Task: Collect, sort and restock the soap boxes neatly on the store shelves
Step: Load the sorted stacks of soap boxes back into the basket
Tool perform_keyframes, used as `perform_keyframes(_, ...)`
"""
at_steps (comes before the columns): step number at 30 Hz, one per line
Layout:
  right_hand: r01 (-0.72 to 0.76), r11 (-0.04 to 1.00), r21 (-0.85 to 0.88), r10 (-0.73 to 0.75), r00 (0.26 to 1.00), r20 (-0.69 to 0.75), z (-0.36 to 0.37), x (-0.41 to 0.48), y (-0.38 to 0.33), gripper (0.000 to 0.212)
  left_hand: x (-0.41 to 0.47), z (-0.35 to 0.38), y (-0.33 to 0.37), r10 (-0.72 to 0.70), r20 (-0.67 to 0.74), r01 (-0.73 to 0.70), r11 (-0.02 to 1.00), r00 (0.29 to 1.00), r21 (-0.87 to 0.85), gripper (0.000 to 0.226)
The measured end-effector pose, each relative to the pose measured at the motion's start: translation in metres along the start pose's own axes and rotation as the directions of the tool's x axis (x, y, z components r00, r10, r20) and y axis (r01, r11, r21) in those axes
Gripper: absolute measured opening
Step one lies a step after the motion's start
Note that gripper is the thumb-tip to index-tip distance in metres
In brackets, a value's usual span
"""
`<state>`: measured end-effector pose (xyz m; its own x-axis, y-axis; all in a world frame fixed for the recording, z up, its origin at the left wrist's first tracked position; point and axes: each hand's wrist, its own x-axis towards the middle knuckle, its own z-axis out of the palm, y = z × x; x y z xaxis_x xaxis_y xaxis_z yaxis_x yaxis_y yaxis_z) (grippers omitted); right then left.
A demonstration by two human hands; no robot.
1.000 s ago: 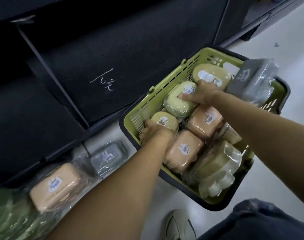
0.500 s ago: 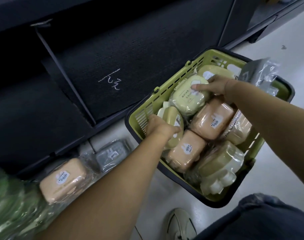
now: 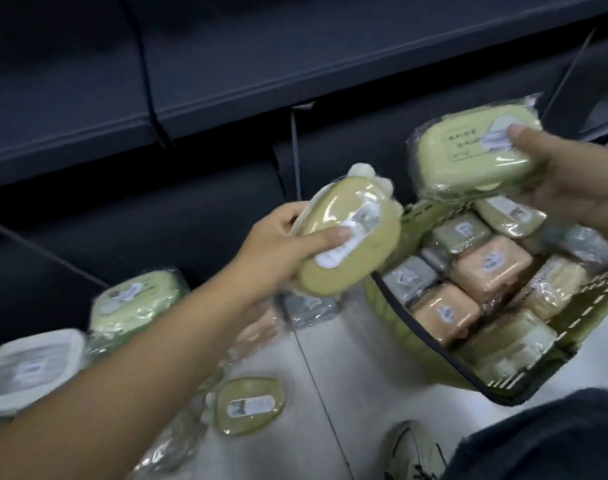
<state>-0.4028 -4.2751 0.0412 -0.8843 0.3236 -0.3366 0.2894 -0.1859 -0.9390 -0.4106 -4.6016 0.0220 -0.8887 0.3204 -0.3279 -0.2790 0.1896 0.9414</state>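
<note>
My left hand grips an oval olive-green soap box in clear wrap, held in the air left of the basket. My right hand holds a rectangular light-green soap box above the basket's far side, thumb on its white label. The green basket with a dark rim stands on the floor at right. It holds several wrapped boxes: orange ones, grey ones and pale green ones.
Dark empty shelves run across the top. On the pale floor at left lie a light-green box, a white box, an oval olive box and a grey one. My shoe and trouser leg are at the bottom right.
Both hands have lifted out of the basket, each with a green soap box. The view has swung left, showing more boxes on the floor.
</note>
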Motion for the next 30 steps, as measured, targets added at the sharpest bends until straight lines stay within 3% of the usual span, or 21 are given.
perform_keyframes(2, -0.034, 0.999, -0.022, 0.038, 0.975, 0.221, 0.047, -0.031, -0.013, 0.092, -0.036, -0.06, -0.005, -0.069, -0.033, 0.066, 0.995, 0.997, -0.074, 0.061)
perform_keyframes(4, -0.104, 0.991, -0.087, 0.131, 0.909, 0.396, 0.101, -0.049, -0.012, 0.072, -0.075, -0.122, -0.012, -0.14, -0.062, 0.131, 0.983, 0.988, -0.132, 0.065)
perform_keyframes(6, -0.178, 0.973, -0.149, 0.227, 0.863, 0.452, 0.161, -0.062, 0.005, 0.049, -0.116, -0.179, -0.019, -0.176, -0.125, 0.154, 0.974, 0.976, -0.166, 0.078)
perform_keyframes(8, -0.236, 0.951, -0.199, 0.304, 0.831, 0.465, 0.223, -0.076, 0.031, 0.041, -0.152, -0.227, -0.026, -0.193, -0.222, 0.152, 0.97, 0.956, -0.189, 0.085)
perform_keyframes(11, -0.32, 0.92, -0.228, 0.389, 0.822, 0.416, 0.304, -0.08, 0.075, 0.035, -0.187, -0.274, -0.033, -0.248, -0.352, 0.147, 0.946, 0.903, -0.288, 0.057)
perform_keyframes(15, -0.295, 0.927, -0.231, 0.358, 0.88, 0.314, 0.375, -0.07, 0.108, 0.048, -0.204, -0.314, -0.034, -0.236, -0.49, 0.066, 0.939, 0.839, -0.338, 0.041)
perform_keyframes(19, -0.267, 0.931, -0.249, 0.319, 0.926, 0.2, 0.404, -0.062, 0.132, 0.042, -0.227, -0.347, -0.048, -0.306, -0.549, 0.057, 0.904, 0.777, -0.423, 0.037)
perform_keyframes(22, -0.215, 0.887, -0.41, 0.296, 0.944, 0.144, 0.413, -0.057, 0.152, 0.072, -0.248, -0.365, -0.057, -0.319, -0.572, 0.052, 0.9, 0.755, -0.433, 0.017)
perform_keyframes(27, -0.17, 0.85, -0.499, 0.261, 0.958, 0.117, 0.425, -0.053, 0.159, 0.071, -0.272, -0.384, -0.063, -0.346, -0.571, 0.042, 0.878, 0.744, -0.478, 0.017)
perform_keyframes(30, -0.168, 0.843, -0.51, 0.25, 0.964, 0.096, 0.427, -0.054, 0.162, 0.076, -0.28, -0.388, -0.065, -0.362, -0.554, 0.056, 0.869, 0.75, -0.492, 0.032)
